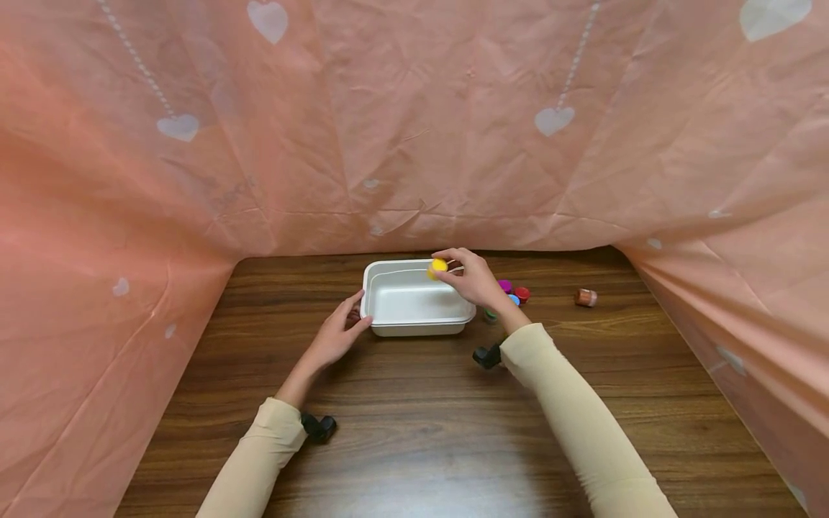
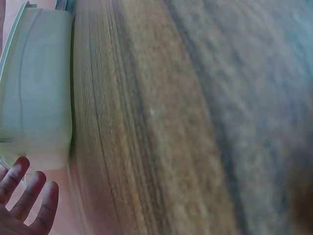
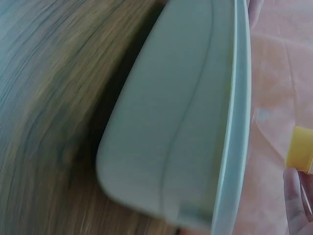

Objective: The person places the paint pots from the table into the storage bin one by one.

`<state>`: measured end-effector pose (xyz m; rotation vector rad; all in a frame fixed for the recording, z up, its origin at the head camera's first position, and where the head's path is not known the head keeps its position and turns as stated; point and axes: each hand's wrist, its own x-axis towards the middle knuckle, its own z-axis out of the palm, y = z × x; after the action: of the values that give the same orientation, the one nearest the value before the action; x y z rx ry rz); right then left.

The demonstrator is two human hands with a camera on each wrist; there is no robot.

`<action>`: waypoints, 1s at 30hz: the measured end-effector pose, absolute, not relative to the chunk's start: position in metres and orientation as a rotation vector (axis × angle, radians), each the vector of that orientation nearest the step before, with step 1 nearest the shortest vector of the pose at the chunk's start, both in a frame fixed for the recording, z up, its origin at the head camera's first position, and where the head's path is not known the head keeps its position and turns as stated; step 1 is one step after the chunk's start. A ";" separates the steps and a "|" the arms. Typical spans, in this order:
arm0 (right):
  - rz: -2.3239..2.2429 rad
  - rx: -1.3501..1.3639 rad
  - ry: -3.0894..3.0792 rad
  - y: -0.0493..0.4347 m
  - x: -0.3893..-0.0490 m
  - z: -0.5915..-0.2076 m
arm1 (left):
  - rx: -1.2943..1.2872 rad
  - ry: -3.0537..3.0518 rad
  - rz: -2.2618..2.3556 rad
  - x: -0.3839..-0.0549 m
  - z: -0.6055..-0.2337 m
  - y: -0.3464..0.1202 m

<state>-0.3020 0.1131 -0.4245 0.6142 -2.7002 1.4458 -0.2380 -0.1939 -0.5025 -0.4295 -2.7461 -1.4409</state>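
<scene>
In the head view, your left hand (image 1: 333, 337), left of centre, touches the left end of the white tray (image 1: 417, 330) at mid-frame, its fingers spread. The red pot (image 1: 522, 294) stands right of centre; slightly beyond, your right hand (image 1: 477, 280) pinches the yellow pot (image 1: 438, 267) above the tray's far right portion. The pink curtain (image 1: 414, 144) fills the upper frame.

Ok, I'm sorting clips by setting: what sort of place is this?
Probably a makeshift filming booth: pink heart-print cloth hangs on three sides of a wooden surface, and black wrist-worn devices look like cameras.
</scene>
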 end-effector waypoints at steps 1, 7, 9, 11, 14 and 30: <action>1.448 0.611 -2.699 0.109 -0.303 -0.425 | -0.428 -2.747 -1.440 -0.238 -0.503 -0.194; 1.482 0.587 -2.701 0.085 -0.309 -0.429 | -0.436 -2.743 -1.451 -0.240 -0.505 -0.195; 1.487 0.576 -2.707 0.078 -0.310 -0.431 | -0.440 -2.742 -1.459 -0.241 -0.506 -0.195; 1.478 0.572 -2.713 0.072 -0.312 -0.433 | -0.438 -2.744 -1.471 -0.241 -0.506 -0.194; 1.476 0.568 -2.721 0.063 -0.314 -0.435 | -0.428 -2.750 -1.481 -0.240 -0.507 -0.194; 1.499 0.577 -2.753 0.030 -0.326 -0.455 | -0.395 -2.766 -1.469 -0.238 -0.512 -0.194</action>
<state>-0.3259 0.0299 -0.4551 0.5765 -2.7532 1.4995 -0.2382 -0.1937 -0.5122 -0.3952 -2.7659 -1.4689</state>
